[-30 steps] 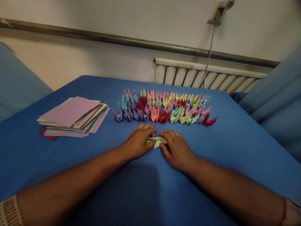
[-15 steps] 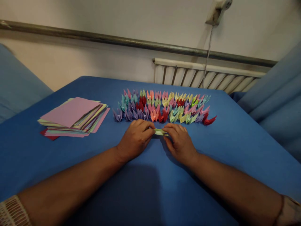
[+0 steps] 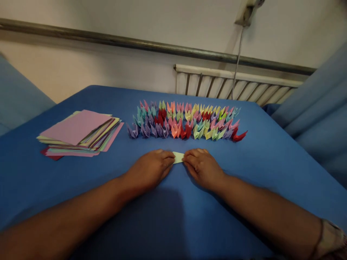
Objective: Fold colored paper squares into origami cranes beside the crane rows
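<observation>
A small folded piece of pale green paper [image 3: 178, 157] lies flat on the blue table [image 3: 271, 162]. My left hand [image 3: 150, 168] presses its left end with curled fingers. My right hand [image 3: 202, 166] pins its right end the same way. Only a short strip of the paper shows between my fingertips. Just beyond my hands stand rows of several small folded paper cranes [image 3: 187, 121] in purple, red, pink, yellow and green.
A stack of coloured square paper sheets [image 3: 80, 133] lies at the left of the table, a pink sheet on top. Behind the table are a metal rail [image 3: 135, 43], a white slatted bed frame [image 3: 238, 85] and a hanging cord. Blue fabric [image 3: 317, 108] rises at the right.
Both hands lowered the green paper from a raised, partly open fold and pressed it flat on the table. The camera shifted slightly.
</observation>
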`<state>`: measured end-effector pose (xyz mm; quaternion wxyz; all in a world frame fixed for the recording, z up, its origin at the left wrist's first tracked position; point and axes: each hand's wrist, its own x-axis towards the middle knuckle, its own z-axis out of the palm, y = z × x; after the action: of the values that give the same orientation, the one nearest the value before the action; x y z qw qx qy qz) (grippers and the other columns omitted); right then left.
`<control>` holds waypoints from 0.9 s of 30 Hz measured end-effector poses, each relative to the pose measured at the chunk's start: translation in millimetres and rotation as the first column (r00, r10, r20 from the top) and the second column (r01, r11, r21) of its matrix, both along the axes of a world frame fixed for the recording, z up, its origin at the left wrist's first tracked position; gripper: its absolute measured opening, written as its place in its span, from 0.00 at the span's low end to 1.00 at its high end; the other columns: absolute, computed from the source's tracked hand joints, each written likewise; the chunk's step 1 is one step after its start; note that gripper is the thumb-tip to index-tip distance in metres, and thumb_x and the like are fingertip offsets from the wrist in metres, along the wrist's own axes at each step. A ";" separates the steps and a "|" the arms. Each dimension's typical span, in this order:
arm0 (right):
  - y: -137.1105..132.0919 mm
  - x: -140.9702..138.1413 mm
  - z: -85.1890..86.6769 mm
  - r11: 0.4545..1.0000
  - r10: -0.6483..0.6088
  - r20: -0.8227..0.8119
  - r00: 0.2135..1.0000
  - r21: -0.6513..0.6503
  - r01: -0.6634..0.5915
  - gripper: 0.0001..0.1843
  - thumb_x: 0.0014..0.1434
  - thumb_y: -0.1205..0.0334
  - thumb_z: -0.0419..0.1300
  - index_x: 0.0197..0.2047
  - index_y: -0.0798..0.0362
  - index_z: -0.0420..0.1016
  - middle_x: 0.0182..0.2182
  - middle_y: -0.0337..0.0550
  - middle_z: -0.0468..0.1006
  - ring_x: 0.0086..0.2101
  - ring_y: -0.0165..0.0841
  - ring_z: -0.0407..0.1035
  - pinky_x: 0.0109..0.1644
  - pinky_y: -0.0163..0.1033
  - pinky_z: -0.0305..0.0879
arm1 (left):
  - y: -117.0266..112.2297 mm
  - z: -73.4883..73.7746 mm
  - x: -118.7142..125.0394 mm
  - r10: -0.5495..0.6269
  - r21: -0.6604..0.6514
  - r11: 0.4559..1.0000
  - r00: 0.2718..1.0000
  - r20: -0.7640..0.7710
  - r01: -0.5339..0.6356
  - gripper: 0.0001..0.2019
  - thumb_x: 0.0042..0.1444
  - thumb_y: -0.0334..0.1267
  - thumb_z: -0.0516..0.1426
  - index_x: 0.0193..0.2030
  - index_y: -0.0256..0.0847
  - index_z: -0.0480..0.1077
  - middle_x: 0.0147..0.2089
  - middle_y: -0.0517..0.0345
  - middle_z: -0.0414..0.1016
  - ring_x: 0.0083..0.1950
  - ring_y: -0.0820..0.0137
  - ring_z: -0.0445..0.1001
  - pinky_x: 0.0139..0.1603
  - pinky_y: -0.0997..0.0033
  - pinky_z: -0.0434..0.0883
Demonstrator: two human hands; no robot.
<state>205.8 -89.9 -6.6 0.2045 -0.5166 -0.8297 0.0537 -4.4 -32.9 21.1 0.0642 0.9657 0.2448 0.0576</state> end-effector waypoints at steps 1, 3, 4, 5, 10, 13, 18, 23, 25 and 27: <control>-1.6 -1.0 1.4 1.000 0.012 0.012 1.000 0.014 -0.012 0.13 0.66 0.65 0.52 0.49 0.55 0.76 0.45 0.48 0.77 0.44 0.39 0.67 0.47 0.45 0.61 | 1.3 -0.6 -0.4 0.003 -0.024 1.000 1.000 0.015 -0.002 0.14 0.66 0.36 0.48 0.47 0.39 0.74 0.50 0.52 0.76 0.48 0.63 0.72 0.52 0.61 0.68; -4.7 -3.4 3.4 0.998 0.053 0.038 0.998 0.032 -0.054 0.14 0.67 0.64 0.53 0.52 0.53 0.74 0.48 0.48 0.76 0.44 0.39 0.67 0.46 0.46 0.61 | 4.8 -2.3 -1.4 0.015 -0.077 0.997 0.999 0.043 -0.011 0.13 0.66 0.36 0.49 0.47 0.40 0.74 0.49 0.53 0.76 0.49 0.63 0.72 0.52 0.62 0.68; -6.1 -4.4 3.9 0.997 0.075 0.051 0.996 0.032 -0.076 0.15 0.67 0.64 0.52 0.54 0.52 0.74 0.49 0.48 0.76 0.44 0.40 0.67 0.46 0.47 0.61 | 6.5 -3.1 -2.0 0.028 -0.102 0.995 0.998 0.058 -0.021 0.12 0.65 0.36 0.50 0.47 0.40 0.74 0.49 0.53 0.76 0.50 0.63 0.72 0.53 0.62 0.67; -7.1 -5.3 4.0 0.995 0.094 0.062 0.994 0.024 -0.095 0.15 0.67 0.63 0.52 0.54 0.51 0.74 0.49 0.47 0.76 0.45 0.40 0.67 0.47 0.47 0.61 | 8.1 -3.8 -2.6 0.045 -0.127 0.991 0.996 0.071 -0.035 0.11 0.64 0.36 0.52 0.47 0.40 0.74 0.49 0.52 0.76 0.50 0.63 0.72 0.53 0.62 0.67; -9.0 -6.8 3.7 0.994 0.110 0.062 0.992 -0.019 -0.109 0.16 0.68 0.63 0.51 0.55 0.52 0.73 0.50 0.49 0.75 0.46 0.40 0.66 0.49 0.47 0.61 | 12.4 -1.9 -5.3 0.132 -0.241 0.964 0.988 0.083 -0.109 0.08 0.59 0.36 0.56 0.44 0.40 0.73 0.45 0.53 0.76 0.46 0.63 0.74 0.48 0.64 0.69; -9.2 -7.6 4.2 0.994 0.107 0.062 0.992 -0.034 -0.105 0.16 0.68 0.63 0.51 0.55 0.52 0.72 0.50 0.49 0.75 0.46 0.39 0.67 0.49 0.47 0.62 | 13.2 1.4 -6.1 0.124 -0.275 0.957 0.988 0.092 -0.095 0.06 0.57 0.36 0.57 0.40 0.40 0.74 0.47 0.52 0.76 0.48 0.64 0.74 0.50 0.64 0.69; -10.8 -9.5 3.0 0.997 0.076 0.103 0.992 -0.039 -0.072 0.19 0.68 0.63 0.50 0.60 0.46 0.68 0.52 0.47 0.73 0.47 0.41 0.66 0.48 0.48 0.62 | 18.4 -0.3 -6.6 0.139 -0.364 0.928 0.979 0.152 -0.075 0.05 0.57 0.34 0.55 0.34 0.40 0.74 0.48 0.55 0.76 0.47 0.67 0.75 0.48 0.68 0.70; -12.9 -9.7 1.6 0.996 0.083 0.138 0.987 -0.039 -0.078 0.19 0.68 0.64 0.50 0.60 0.46 0.69 0.55 0.49 0.71 0.49 0.43 0.65 0.50 0.51 0.63 | 27.9 -14.2 -5.8 0.268 -0.260 0.944 0.934 0.237 -0.205 0.11 0.59 0.38 0.56 0.47 0.40 0.72 0.51 0.52 0.74 0.53 0.63 0.71 0.55 0.61 0.67; -13.8 -10.3 2.2 0.996 0.084 0.145 0.986 -0.035 -0.080 0.20 0.67 0.64 0.50 0.61 0.48 0.68 0.57 0.49 0.70 0.51 0.44 0.64 0.51 0.51 0.63 | 29.5 -19.6 -4.6 0.257 -0.176 0.960 0.938 0.231 -0.220 0.14 0.59 0.41 0.57 0.50 0.40 0.72 0.55 0.50 0.72 0.57 0.60 0.68 0.59 0.56 0.64; -14.5 -11.1 2.8 0.996 0.088 0.148 0.985 -0.027 -0.084 0.20 0.67 0.65 0.51 0.61 0.48 0.68 0.60 0.49 0.67 0.54 0.45 0.62 0.53 0.52 0.62 | 29.4 -22.8 -2.8 0.233 -0.162 0.966 0.948 0.218 -0.200 0.14 0.59 0.42 0.57 0.50 0.41 0.72 0.56 0.50 0.71 0.58 0.59 0.67 0.60 0.55 0.64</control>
<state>194.7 -104.4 -3.8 0.1342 -0.4850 -0.8635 0.0325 -7.2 -3.5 -1.7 0.1524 0.9125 0.3436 0.1613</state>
